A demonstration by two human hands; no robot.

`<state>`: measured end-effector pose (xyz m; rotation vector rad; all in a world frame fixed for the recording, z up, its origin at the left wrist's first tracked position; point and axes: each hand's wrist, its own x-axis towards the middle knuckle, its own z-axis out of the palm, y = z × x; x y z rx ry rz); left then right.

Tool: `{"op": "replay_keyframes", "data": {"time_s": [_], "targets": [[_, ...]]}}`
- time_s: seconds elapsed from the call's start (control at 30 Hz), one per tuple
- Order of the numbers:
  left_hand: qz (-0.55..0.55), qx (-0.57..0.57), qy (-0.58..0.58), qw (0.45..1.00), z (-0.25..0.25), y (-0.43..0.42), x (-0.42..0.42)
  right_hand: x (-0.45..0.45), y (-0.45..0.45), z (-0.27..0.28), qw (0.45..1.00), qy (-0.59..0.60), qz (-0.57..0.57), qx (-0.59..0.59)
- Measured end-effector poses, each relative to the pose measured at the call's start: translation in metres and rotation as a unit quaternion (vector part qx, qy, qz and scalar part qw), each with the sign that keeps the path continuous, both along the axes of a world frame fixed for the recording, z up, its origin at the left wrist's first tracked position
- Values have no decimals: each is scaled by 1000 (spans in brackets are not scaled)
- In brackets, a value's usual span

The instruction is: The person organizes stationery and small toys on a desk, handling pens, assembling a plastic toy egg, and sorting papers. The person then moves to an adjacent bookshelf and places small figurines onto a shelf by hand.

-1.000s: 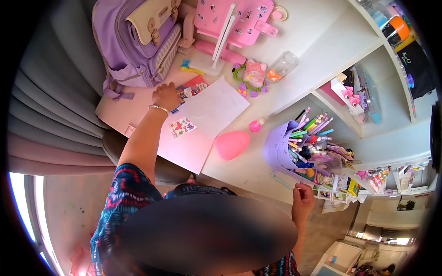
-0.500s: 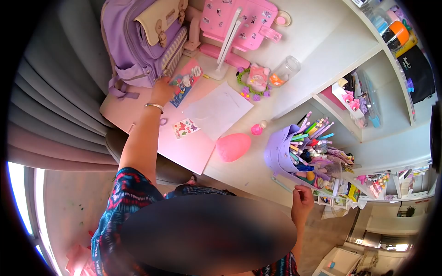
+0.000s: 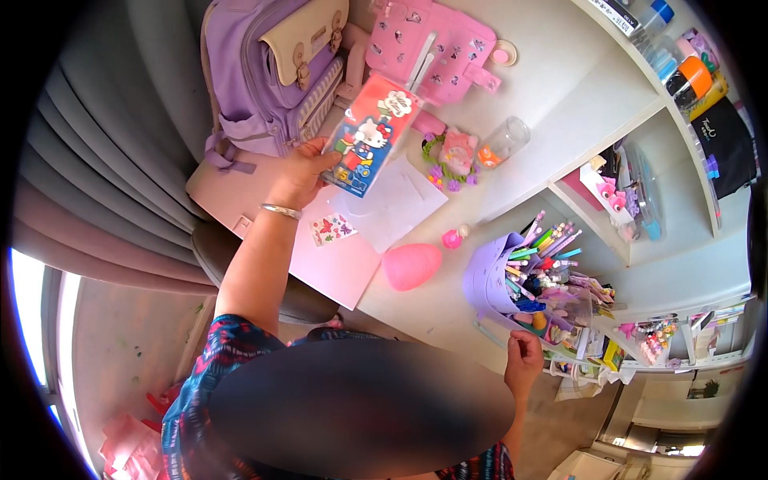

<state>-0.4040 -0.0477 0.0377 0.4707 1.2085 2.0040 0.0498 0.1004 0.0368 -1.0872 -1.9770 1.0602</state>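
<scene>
My left hand (image 3: 306, 172), wearing a silver bangle, pinches a flat red-and-blue Hello Kitty pack (image 3: 370, 138) by its left edge. The pack is raised above the desk, tilted, with its picture side up. Below it lie a white sheet of paper (image 3: 400, 212) and a small sheet of colourful stickers (image 3: 331, 230). My right hand (image 3: 524, 356) is by the desk's front edge, fingers curled in with nothing visible in them. Closest to it is a purple holder (image 3: 484, 276) packed with pens and pencils.
A purple backpack (image 3: 248, 76) stands at the back left, beside a pink case (image 3: 432, 48). A pink egg-shaped object (image 3: 412, 266), a small pink bottle (image 3: 452, 238) and a clear jar (image 3: 504, 142) are on the desk. White shelves (image 3: 592, 96) line the right side; grey curtains (image 3: 104, 152) hang left.
My left hand has lifted the Hello Kitty pack off the desk and brought it up and to the right. My right hand has hardly moved. The view has shifted slightly.
</scene>
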Motion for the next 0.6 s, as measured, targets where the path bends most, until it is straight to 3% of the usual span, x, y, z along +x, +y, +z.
{"op": "replay_keyframes", "data": {"time_s": [0.2, 0.6], "targets": [[-13, 54, -7, 998, 28, 7, 31, 3, 2, -2, 1000, 4, 2, -10], [-5, 7, 17, 1000, 42, 19, 61, 8, 7, -7, 999, 27, 16, 9]]}}
